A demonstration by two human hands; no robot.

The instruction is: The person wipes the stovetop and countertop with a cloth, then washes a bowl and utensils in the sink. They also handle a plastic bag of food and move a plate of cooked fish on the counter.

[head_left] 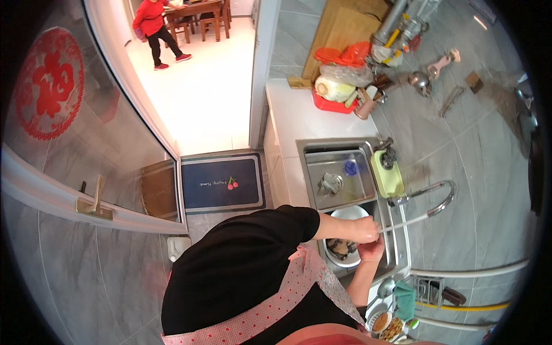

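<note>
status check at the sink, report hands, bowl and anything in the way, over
Left hand, right hand close together at water stream from tap. White bowl in sink, dark pieces inside. Hands partly cover bowl.

A grey tiled wall (483, 236) fills the right side, with a short streak of light (480, 22) towards the upper right. At left, a white-framed glass door (109, 141) bears a round red decal (49, 83). Through the doorway (260, 69) at upper left, a brightly lit pale floor (198, 103) carries a wooden table (198, 8) and chairs (184, 22). Left of centre, a dark blue mat (221, 192) lies near the white bench (286, 115).
</note>
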